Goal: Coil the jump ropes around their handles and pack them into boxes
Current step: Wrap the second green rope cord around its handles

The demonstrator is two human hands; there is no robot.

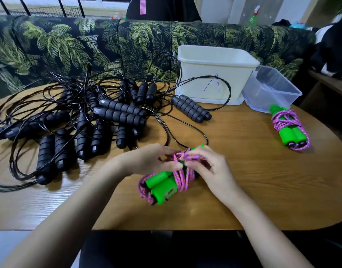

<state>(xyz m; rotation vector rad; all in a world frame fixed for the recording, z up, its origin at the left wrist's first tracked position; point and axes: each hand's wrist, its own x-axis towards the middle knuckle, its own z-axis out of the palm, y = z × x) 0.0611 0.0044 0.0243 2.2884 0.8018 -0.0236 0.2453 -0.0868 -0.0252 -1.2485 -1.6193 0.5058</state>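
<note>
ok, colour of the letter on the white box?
Blue: a handwritten A on the white box, head view.

Scene evenly lit, moderately bright; soft indoor light. Short soft-edged shadows cast on counter (243, 190) beside black handles (120, 113) left of white box (214, 74). Faint sheen seen on wood right of box. Barrel distortion noted: counter edge below box bowed. Spray bottle (254, 16) beyond box rendered soft; frame corners smeared.
</note>
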